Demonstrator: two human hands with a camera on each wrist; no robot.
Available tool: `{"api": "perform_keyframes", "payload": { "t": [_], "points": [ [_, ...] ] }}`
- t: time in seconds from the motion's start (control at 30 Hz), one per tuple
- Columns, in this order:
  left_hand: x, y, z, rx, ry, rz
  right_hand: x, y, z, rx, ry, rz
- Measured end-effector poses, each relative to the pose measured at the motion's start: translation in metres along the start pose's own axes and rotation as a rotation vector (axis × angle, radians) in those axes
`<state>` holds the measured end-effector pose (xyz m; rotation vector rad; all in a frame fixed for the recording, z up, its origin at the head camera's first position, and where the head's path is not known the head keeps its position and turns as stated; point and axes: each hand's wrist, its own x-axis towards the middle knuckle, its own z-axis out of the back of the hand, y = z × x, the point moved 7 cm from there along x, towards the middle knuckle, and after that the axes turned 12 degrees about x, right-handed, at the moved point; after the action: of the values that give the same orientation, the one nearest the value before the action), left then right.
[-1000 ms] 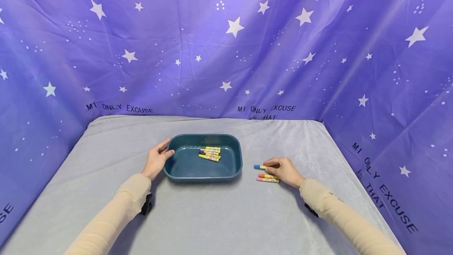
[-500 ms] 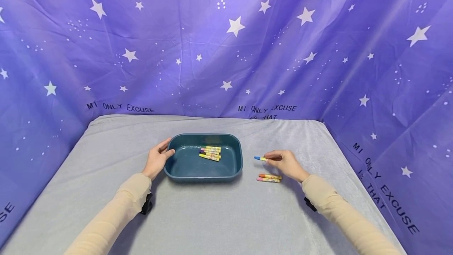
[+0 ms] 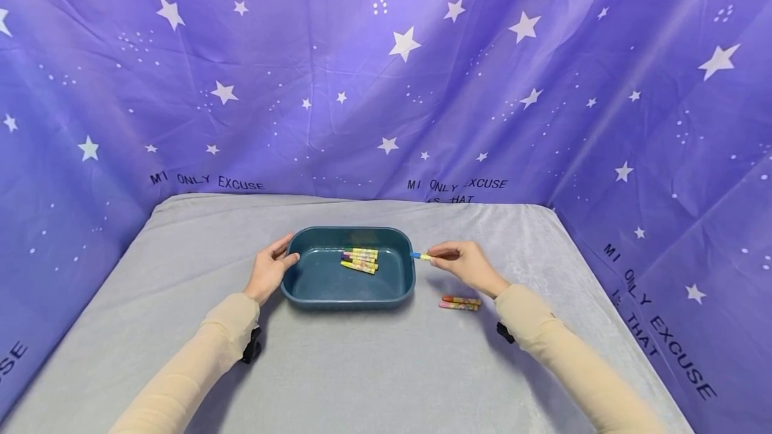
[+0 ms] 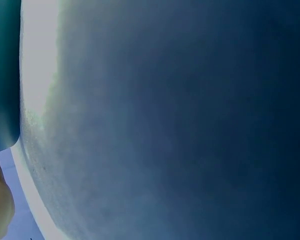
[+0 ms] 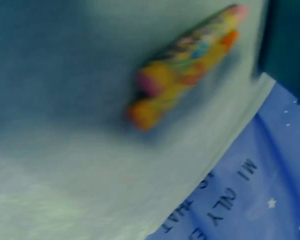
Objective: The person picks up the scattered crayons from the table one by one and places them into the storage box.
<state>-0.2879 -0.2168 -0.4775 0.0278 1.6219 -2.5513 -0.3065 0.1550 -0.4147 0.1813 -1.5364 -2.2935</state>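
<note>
My left hand [image 3: 268, 269] holds the left end of a dark teal rectangular tub [image 3: 350, 304], its thumb over the rim. Inside the tub several crayons [image 3: 360, 261] in yellow wrappers lie side by side. Between thumb and fingers my right hand [image 3: 469, 265] pinches a blue crayon [image 3: 420, 256], its blue tip at the tub's right rim. On the cloth below that hand lie an orange crayon [image 3: 462, 300] and a pink crayon [image 3: 460, 307], touching each other; the right wrist view shows the pair blurred. The left wrist view catches only the tub's edge [image 4: 4, 75] and part of a finger.
Grey cloth [image 3: 374, 367] covers the table. A purple curtain [image 3: 338, 72] with white stars and printed words rises behind it and along both sides. Dark wrist cameras sit under both beige sleeves [image 3: 561, 347].
My right hand has lifted the blue crayon from beside the other two and carried it up and left to the tub's rim. The left hand and the tub have stayed in place.
</note>
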Motion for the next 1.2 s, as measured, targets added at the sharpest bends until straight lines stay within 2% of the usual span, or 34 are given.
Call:
{"api": "perform_keyframes", "payload": {
  "t": [0.2,0.43,0.73,1.07,1.2],
  "points": [
    [0.001,-0.001,0.000,-0.002,0.002,-0.006,0.013,0.015,-0.019,0.035,0.022,-0.025],
    [0.001,0.000,0.000,-0.003,-0.001,0.002,0.023,0.026,-0.046,0.097,0.053,0.003],
    [0.002,0.000,0.001,-0.005,-0.008,-0.007,0.034,0.033,-0.078,0.049,0.069,0.078],
    [0.003,0.003,-0.001,0.003,-0.005,-0.002,0.045,0.033,-0.106,0.029,0.055,0.070],
    [0.004,0.005,-0.001,-0.006,-0.007,-0.001,0.048,0.030,-0.114,0.017,0.043,0.041]
  ]
}}
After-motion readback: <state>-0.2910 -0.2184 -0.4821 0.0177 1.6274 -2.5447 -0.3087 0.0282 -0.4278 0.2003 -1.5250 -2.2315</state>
